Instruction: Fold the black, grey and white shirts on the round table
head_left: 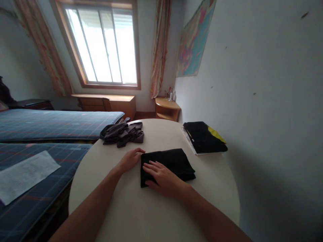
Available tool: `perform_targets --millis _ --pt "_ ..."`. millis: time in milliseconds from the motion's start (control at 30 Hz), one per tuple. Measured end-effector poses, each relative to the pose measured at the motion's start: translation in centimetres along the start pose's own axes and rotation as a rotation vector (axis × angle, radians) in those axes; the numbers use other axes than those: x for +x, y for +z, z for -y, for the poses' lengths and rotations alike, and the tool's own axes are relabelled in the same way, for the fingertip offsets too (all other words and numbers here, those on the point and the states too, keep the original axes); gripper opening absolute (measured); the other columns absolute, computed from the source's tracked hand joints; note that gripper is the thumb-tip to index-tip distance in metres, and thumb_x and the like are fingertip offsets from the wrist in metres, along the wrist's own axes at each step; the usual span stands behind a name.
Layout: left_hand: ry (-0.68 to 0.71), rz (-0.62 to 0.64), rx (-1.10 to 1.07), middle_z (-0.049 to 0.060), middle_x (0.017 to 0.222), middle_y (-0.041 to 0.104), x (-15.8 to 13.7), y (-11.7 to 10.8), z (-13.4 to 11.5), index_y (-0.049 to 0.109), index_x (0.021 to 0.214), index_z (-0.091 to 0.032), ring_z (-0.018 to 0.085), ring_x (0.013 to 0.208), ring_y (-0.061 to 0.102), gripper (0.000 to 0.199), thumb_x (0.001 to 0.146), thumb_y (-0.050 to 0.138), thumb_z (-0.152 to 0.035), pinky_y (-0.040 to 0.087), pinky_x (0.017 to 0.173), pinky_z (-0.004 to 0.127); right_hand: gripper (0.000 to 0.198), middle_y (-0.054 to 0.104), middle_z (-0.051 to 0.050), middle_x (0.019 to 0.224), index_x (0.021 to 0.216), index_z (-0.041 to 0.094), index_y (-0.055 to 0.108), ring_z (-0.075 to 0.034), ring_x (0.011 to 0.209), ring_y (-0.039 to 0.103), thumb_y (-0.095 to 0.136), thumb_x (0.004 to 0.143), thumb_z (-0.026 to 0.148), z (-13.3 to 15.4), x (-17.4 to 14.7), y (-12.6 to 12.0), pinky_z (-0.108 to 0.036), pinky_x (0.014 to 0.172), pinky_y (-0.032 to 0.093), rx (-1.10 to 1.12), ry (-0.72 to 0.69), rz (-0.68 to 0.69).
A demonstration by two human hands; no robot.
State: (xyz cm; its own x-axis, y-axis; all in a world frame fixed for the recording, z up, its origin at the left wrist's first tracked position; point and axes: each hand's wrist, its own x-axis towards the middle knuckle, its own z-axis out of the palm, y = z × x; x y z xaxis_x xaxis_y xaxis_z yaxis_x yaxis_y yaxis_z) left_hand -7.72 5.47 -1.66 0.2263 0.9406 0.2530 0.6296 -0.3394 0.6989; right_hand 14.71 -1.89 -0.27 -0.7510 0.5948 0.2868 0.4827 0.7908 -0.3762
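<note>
A folded black garment [174, 161] lies on the round cream table [118, 208] in front of me, its layers showing along the right edge. My right hand [161, 176] rests flat on the left part of it, palm down with the fingers stretched out. At the far left corner, my left hand [131, 158] lies on the tabletop, its fingertips touching the cloth's edge. A crumpled dark grey garment [123, 133] sits at the table's far left. To the far right is a folded black garment with a yellow patch [204, 137], on something white and flat.
Left of the table are beds with blue plaid mattresses [60, 124], one bearing a white printed sheet [27, 174]. A white wall [264, 134] runs close along the right. A wooden desk [121, 99] and a corner shelf [168, 104] stand beyond.
</note>
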Motion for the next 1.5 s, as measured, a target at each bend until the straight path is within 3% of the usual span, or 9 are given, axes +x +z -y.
perform_targets --millis 133,233,333,467,700,900,1100,1300,1500 --pt "0.144 -0.047 -0.009 0.007 0.131 0.066 -0.8 1.4 -2.4 0.066 0.124 -0.021 0.024 0.125 0.058 0.039 0.094 0.042 -0.029 0.04 0.112 0.04 0.047 0.059 -0.009 0.142 0.139 0.02 0.056 -0.023 0.135 0.05 0.048 0.1 0.045 0.2 0.2 -1.6 -0.041 0.116 0.036 0.11 -0.028 -0.027" --pt "0.274 0.042 0.066 0.008 0.147 0.054 -1.9 2.7 -4.2 0.056 0.139 -0.024 0.025 0.137 0.047 0.044 0.097 0.046 -0.034 0.033 0.118 0.043 0.036 0.068 -0.008 0.127 0.12 0.022 0.068 -0.019 0.121 0.061 0.039 0.104 0.037 -1.5 -0.3 -3.5 -0.035 0.108 0.044 0.148 0.073 -0.204" --pt "0.373 0.168 0.187 0.006 0.159 0.037 -2.9 3.5 -5.0 0.042 0.15 -0.031 0.029 0.148 0.03 0.06 0.092 0.057 -0.039 0.021 0.123 0.051 0.04 0.059 -0.011 0.14 0.136 0.022 0.058 -0.024 0.135 0.049 0.044 0.101 0.038 -4.4 -1.5 -4.4 -0.047 0.115 0.035 0.025 0.247 -0.303" --pt "0.38 0.283 0.279 0.008 0.163 0.026 -3.5 3.4 -4.9 0.043 0.15 -0.033 0.035 0.151 0.02 0.069 0.085 0.067 -0.042 0.016 0.121 0.058 0.066 0.037 -0.012 0.158 0.153 0.024 0.038 -0.034 0.149 0.024 0.051 0.095 0.052 -6.9 -2.9 -3.9 -0.062 0.119 0.018 -0.103 0.427 -0.055" --pt "0.33 0.225 0.337 0.007 0.156 0.042 -3.6 3.3 -5.5 0.063 0.124 -0.027 0.03 0.147 0.031 0.037 0.095 0.054 -0.047 0.023 0.121 0.054 0.062 0.035 -0.009 0.16 0.14 0.023 0.054 -0.031 0.151 0.017 0.049 0.093 0.062 -5.2 -2.7 -3.4 -0.057 0.121 0.0 -0.231 0.472 0.003" --pt "0.281 0.23 0.4 0.013 0.163 0.027 -3.6 3.6 -4.9 0.043 0.146 -0.023 0.034 0.151 0.019 0.073 0.087 0.06 -0.061 0.014 0.122 0.056 0.064 0.047 -0.01 0.152 0.145 0.028 0.05 -0.032 0.142 0.036 0.049 0.092 0.064 -4.6 -2.3 -4.0 -0.053 0.118 0.017 -0.191 0.497 0.046" --pt "0.264 0.258 0.344 0.003 0.16 0.035 -3.0 3.0 -4.6 0.047 0.144 -0.031 0.025 0.151 0.021 0.05 0.101 0.035 -0.054 0.017 0.123 0.05 0.046 0.072 -0.008 0.104 0.123 0.022 0.068 -0.023 0.101 0.064 0.045 0.098 0.053 -5.3 -2.5 -5.5 -0.034 0.091 0.044 -0.133 0.527 -0.094" --pt "0.081 0.064 0.385 0.014 0.145 0.054 -2.3 3.2 -3.4 0.046 0.145 -0.015 0.028 0.136 0.047 0.053 0.102 0.035 -0.045 0.033 0.116 0.046 0.044 0.073 -0.006 0.099 0.114 0.023 0.07 -0.021 0.088 0.067 0.056 0.09 0.058 -5.4 -2.8 -5.2 -0.03 0.077 0.045 -0.074 0.549 -0.009" --pt "0.019 0.045 0.257 0.017 0.133 0.061 -1.9 3.3 -2.7 0.047 0.142 -0.01 0.029 0.127 0.054 0.055 0.093 0.051 -0.034 0.039 0.111 0.044 0.049 0.074 -0.006 0.09 0.108 0.022 0.07 -0.021 0.078 0.067 0.067 0.079 0.062 -4.5 -2.7 -5.5 -0.027 0.065 0.043 -0.011 0.575 0.127"
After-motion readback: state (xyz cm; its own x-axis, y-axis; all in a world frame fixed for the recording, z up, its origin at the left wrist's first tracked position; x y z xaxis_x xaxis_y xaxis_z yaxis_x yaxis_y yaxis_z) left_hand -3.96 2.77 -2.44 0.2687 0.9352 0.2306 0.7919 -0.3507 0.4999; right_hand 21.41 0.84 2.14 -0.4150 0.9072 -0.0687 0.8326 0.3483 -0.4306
